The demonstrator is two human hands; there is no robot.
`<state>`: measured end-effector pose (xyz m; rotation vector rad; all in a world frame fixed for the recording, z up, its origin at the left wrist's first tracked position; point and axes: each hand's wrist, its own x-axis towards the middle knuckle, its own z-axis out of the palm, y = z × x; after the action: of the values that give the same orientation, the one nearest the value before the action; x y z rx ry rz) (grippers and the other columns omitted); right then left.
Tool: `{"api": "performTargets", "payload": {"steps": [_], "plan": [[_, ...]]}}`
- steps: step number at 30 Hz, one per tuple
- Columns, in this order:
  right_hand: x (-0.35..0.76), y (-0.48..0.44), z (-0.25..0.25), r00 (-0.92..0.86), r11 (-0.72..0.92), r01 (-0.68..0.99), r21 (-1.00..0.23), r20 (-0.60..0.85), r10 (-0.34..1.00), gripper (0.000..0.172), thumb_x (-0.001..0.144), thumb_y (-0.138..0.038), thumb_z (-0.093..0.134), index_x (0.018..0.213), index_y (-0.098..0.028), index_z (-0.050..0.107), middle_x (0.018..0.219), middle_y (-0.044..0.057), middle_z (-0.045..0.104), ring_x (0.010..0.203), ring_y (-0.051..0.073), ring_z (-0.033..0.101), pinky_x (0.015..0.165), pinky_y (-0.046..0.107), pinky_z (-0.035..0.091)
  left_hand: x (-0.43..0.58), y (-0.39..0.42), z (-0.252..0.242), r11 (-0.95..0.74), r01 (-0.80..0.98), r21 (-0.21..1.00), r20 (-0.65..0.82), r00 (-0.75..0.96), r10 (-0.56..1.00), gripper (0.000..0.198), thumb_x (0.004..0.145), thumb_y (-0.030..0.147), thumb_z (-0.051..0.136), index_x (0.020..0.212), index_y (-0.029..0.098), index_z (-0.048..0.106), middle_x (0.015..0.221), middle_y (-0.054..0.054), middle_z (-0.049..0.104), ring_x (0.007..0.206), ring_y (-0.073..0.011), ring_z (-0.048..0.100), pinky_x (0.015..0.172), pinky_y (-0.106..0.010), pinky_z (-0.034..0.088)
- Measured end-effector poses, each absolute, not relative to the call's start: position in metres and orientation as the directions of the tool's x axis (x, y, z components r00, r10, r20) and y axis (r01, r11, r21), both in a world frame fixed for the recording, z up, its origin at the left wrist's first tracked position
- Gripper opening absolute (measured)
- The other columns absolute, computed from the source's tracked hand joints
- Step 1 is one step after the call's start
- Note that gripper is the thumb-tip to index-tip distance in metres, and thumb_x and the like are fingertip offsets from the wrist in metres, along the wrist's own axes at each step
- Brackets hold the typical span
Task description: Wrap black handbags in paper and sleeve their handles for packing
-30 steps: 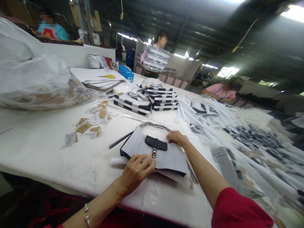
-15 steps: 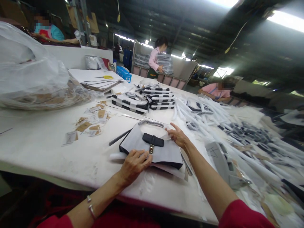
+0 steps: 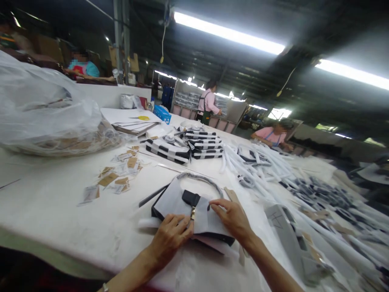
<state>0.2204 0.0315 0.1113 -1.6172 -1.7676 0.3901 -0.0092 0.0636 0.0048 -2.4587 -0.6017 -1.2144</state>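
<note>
A handbag (image 3: 178, 209) lies on the table in front of me, its front covered in white wrapping sheet and its edges black. Its curved handle (image 3: 199, 176) is wrapped and points away from me. A black tab (image 3: 190, 197) and a gold clasp (image 3: 193, 213) sit at the middle of the front. My left hand (image 3: 174, 233) is closed on the near edge, fingertips beside the clasp. Thumb and finger of my right hand (image 3: 231, 217) pinch a thin white sheet (image 3: 202, 202) over the tab's right half. A small dark bit shows under those fingertips.
Loose tags (image 3: 107, 178) lie left of the bag, near a big plastic bag (image 3: 45, 109). Striped wrapped bags (image 3: 206, 144) are stacked behind. Yellow scissors (image 3: 142, 118) rest on white sheets. A grey tape dispenser (image 3: 281, 223) and white tubes fill the right. Several co-workers are farther off.
My right hand has come down from beside the handle to the bag's front, and white sheet now covers the tab's right half. My left hand stays at the near edge. The view has tilted up.
</note>
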Motion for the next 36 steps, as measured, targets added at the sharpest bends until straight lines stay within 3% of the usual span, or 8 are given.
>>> {"api": "performTargets", "payload": {"steps": [5, 11, 15, 20, 25, 30, 34, 36], "plan": [[0.218, 0.036, 0.119, 0.042, 0.301, 0.766, -0.569, 0.511, 0.859, 0.022, 0.092, -0.036, 0.058, 0.1, -0.026, 0.075, 0.103, 0.005, 0.076, 0.097, 0.025, 0.071, 0.089, 0.042, 0.057, -0.009, 0.067, 0.005, -0.854, 0.5, -0.146, 0.822, 0.542, 0.176, 0.021, 0.099, 0.017, 0.046, 0.109, 0.019, 0.064, 0.105, -0.006, 0.07, 0.095, -0.0203, 0.063, 0.081, -0.036, 0.044], [0.187, -0.017, 0.111, -0.223, 0.55, 0.752, -0.364, 0.644, 0.732, 0.017, 0.091, -0.018, 0.058, 0.102, -0.024, 0.07, 0.089, 0.005, 0.075, 0.082, 0.019, 0.07, 0.075, 0.033, 0.056, -0.012, 0.062, 0.013, -0.859, 0.495, -0.128, 0.782, 0.583, 0.219, 0.022, 0.098, 0.015, 0.047, 0.112, 0.02, 0.063, 0.108, -0.004, 0.07, 0.095, -0.0202, 0.063, 0.079, -0.036, 0.044], [0.168, -0.059, 0.079, -0.504, 0.662, 0.708, -0.244, 0.482, 0.717, 0.019, 0.09, -0.014, 0.057, 0.105, -0.022, 0.066, 0.09, 0.006, 0.073, 0.082, 0.019, 0.068, 0.076, 0.032, 0.054, -0.012, 0.062, 0.014, -0.873, 0.475, -0.111, 0.763, 0.603, 0.231, 0.021, 0.098, 0.015, 0.048, 0.112, 0.019, 0.063, 0.109, -0.006, 0.07, 0.097, -0.0206, 0.062, 0.08, -0.036, 0.042], [0.161, -0.059, 0.046, -0.432, 0.463, 0.87, -0.171, 0.188, 0.882, 0.024, 0.084, -0.021, 0.063, 0.108, -0.017, 0.064, 0.106, 0.01, 0.07, 0.097, 0.024, 0.064, 0.085, 0.035, 0.055, -0.014, 0.063, 0.011, -0.866, 0.488, -0.105, 0.706, 0.65, 0.281, 0.025, 0.097, 0.013, 0.047, 0.117, 0.021, 0.062, 0.113, -0.008, 0.068, 0.102, -0.0211, 0.06, 0.083, -0.037, 0.043], [0.146, -0.035, 0.048, -0.443, 0.449, 0.892, 0.046, -0.096, 0.891, 0.012, 0.082, -0.025, 0.068, 0.089, -0.015, 0.068, 0.088, 0.009, 0.071, 0.081, 0.025, 0.065, 0.067, 0.033, 0.055, -0.014, 0.066, 0.009, -0.875, 0.472, -0.109, 0.719, 0.645, 0.259, 0.03, 0.095, 0.008, 0.048, 0.119, 0.022, 0.061, 0.113, -0.005, 0.069, 0.101, -0.0222, 0.061, 0.085, -0.038, 0.041], [0.14, -0.023, 0.036, -0.504, 0.5, 0.85, 0.166, -0.019, 0.863, 0.01, 0.088, -0.013, 0.059, 0.082, -0.014, 0.068, 0.081, 0.009, 0.07, 0.075, 0.023, 0.064, 0.056, 0.03, 0.048, -0.014, 0.068, 0.01, -0.88, 0.461, -0.115, 0.733, 0.637, 0.238, 0.03, 0.096, 0.008, 0.046, 0.116, 0.022, 0.063, 0.112, -0.005, 0.07, 0.099, -0.0219, 0.062, 0.085, -0.038, 0.04], [0.153, -0.023, 0.035, -0.51, 0.493, 0.858, 0.146, 0.112, 0.853, 0.013, 0.088, -0.011, 0.057, 0.079, -0.015, 0.065, 0.08, 0.007, 0.068, 0.073, 0.022, 0.062, 0.056, 0.03, 0.043, -0.013, 0.068, 0.013, -0.882, 0.454, -0.122, 0.726, 0.647, 0.233, 0.03, 0.097, 0.009, 0.045, 0.117, 0.021, 0.063, 0.113, -0.006, 0.07, 0.099, -0.0218, 0.062, 0.085, -0.038, 0.04], [0.163, -0.028, 0.041, -0.517, 0.506, 0.855, 0.116, 0.1, 0.85, 0.014, 0.088, -0.013, 0.057, 0.077, -0.016, 0.064, 0.078, 0.005, 0.067, 0.071, 0.019, 0.06, 0.058, 0.029, 0.042, -0.013, 0.067, 0.015, -0.882, 0.456, -0.121, 0.721, 0.651, 0.238, 0.03, 0.098, 0.01, 0.044, 0.119, 0.02, 0.062, 0.113, -0.006, 0.069, 0.099, -0.0221, 0.061, 0.085, -0.038, 0.04]]}}
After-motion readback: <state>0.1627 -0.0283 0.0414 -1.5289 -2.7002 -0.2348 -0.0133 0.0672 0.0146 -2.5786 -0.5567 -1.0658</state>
